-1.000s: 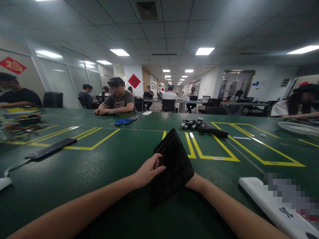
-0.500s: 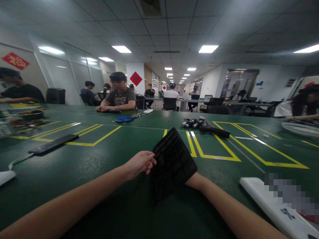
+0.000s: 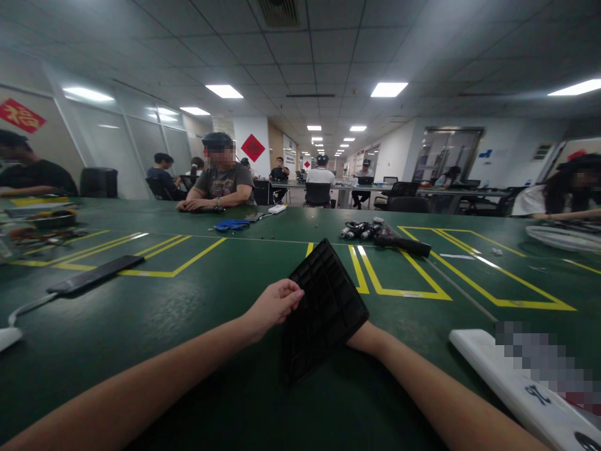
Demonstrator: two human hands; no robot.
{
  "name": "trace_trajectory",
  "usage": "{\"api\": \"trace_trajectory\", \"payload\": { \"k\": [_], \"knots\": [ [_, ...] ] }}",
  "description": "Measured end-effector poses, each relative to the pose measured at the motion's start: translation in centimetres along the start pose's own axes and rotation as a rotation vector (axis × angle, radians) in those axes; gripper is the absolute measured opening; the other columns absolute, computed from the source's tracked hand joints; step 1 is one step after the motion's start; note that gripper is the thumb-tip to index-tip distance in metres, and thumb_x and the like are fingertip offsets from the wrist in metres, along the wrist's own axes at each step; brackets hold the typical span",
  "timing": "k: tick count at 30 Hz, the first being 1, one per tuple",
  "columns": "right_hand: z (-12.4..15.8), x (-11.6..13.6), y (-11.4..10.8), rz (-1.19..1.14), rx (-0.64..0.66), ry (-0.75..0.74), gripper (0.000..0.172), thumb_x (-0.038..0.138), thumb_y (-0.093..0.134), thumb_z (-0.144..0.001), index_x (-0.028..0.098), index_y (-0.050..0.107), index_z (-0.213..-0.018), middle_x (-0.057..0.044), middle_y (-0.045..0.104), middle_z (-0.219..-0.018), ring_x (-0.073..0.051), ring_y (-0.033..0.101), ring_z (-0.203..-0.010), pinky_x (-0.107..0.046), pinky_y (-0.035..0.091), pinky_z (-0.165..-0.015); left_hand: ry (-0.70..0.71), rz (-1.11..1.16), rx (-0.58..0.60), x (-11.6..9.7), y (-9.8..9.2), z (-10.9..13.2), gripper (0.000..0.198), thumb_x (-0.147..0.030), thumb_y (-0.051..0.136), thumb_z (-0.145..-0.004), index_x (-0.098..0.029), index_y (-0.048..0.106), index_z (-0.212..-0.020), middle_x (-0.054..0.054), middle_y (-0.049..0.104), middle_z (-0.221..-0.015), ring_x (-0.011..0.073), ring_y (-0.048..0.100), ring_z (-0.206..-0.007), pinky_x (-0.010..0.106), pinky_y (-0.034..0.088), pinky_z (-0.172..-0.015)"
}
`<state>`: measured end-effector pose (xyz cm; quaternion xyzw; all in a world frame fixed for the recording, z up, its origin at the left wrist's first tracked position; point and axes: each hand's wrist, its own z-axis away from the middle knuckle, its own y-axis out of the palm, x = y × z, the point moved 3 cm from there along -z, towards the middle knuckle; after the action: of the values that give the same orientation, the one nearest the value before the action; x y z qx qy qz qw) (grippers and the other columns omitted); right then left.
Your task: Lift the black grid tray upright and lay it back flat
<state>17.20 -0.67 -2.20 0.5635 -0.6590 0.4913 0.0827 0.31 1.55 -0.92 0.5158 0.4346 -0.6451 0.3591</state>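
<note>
A black tray divided into square compartments is held up, tilted, over the green table. My right hand supports it from behind at its right edge, and its fingers are hidden by the tray. In front of the tray's left part is my left hand, closed, with thumb and fingertips pinched together. Whatever those fingertips may hold is too small to make out.
Farther back lie a bundle of black cables, a black cylinder and a blue item. A black power strip lies left, a white device right. Across the table sits a person.
My left hand has moved slightly right and up, over the tray's compartments, and its fingers are drawn closer together. The view has shifted slightly.
</note>
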Motion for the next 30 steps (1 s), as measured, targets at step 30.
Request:
{"api": "trace_trajectory", "payload": {
  "k": [30],
  "knots": [
    [0.22, 0.05, -0.08, -0.041, 0.003, 0.098, 0.047, 0.04, 0.057, -0.072, 0.018, 0.052, -0.113, -0.011, 0.046, -0.127, -0.025, 0.039, -0.12, -0.042, 0.026, -0.104, 0.328, -0.414, -0.367, 0.83, 0.31, 0.24, 0.033, -0.048, 0.047, -0.076, -0.018, 0.046, -0.062, -0.004, 0.044, -0.055, 0.0113, 0.041, -0.053, 0.022, 0.029, -0.049]
  ]
}}
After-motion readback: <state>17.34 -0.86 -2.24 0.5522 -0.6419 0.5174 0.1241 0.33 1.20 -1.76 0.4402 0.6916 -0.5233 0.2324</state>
